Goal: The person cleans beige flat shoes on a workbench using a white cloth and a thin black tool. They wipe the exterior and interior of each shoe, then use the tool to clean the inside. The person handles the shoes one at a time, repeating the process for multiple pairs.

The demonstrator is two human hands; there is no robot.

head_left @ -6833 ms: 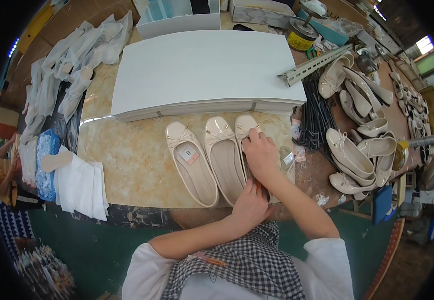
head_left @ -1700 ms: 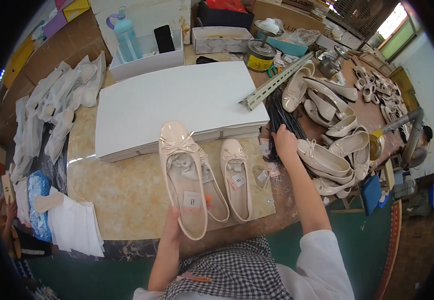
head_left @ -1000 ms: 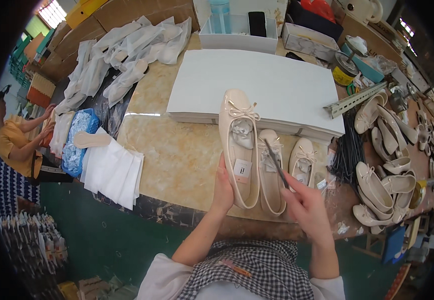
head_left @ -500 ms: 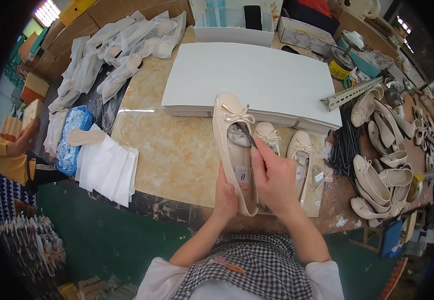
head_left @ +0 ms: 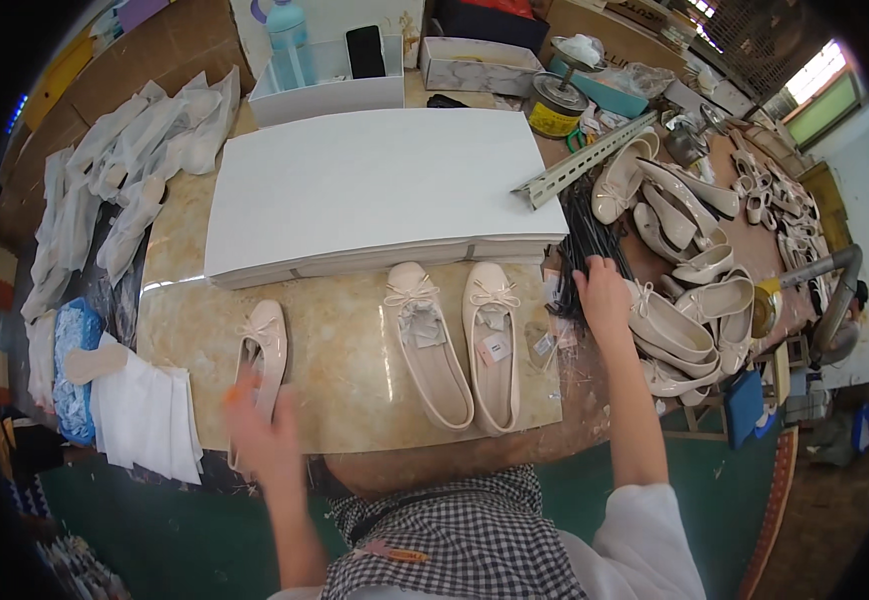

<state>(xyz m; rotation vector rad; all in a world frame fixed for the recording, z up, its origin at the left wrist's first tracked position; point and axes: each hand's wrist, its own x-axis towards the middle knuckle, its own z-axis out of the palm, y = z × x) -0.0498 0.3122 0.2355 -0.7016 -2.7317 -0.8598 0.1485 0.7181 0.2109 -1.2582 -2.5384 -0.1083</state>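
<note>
Blurred by motion, my left hand (head_left: 263, 430) is at a beige patent ballet flat (head_left: 273, 345) on the left part of the table. The hand covers the shoe's heel half, and its finger positions are smeared. My right hand (head_left: 605, 295) reaches into a bundle of thin black strips (head_left: 587, 225) at the right, its fingers bent and closed on some of them. Between the hands lie two more beige flats with bows, a left one (head_left: 435, 370) and a right one (head_left: 495, 375), side by side, toes away from me. Crumpled paper fills their toes.
A stack of white sheets (head_left: 385, 190) lies behind the shoes, with a slotted metal angle bar (head_left: 585, 160) at its right corner. More beige flats (head_left: 675, 330) pile up at the right. White tissue (head_left: 145, 420), a blue basket (head_left: 77, 370) and bagged shoes (head_left: 120, 150) are at left.
The shoe that both hands held with a black strip is now down on the table at left. My right hand has moved right to the strips, and the view has shifted right.
</note>
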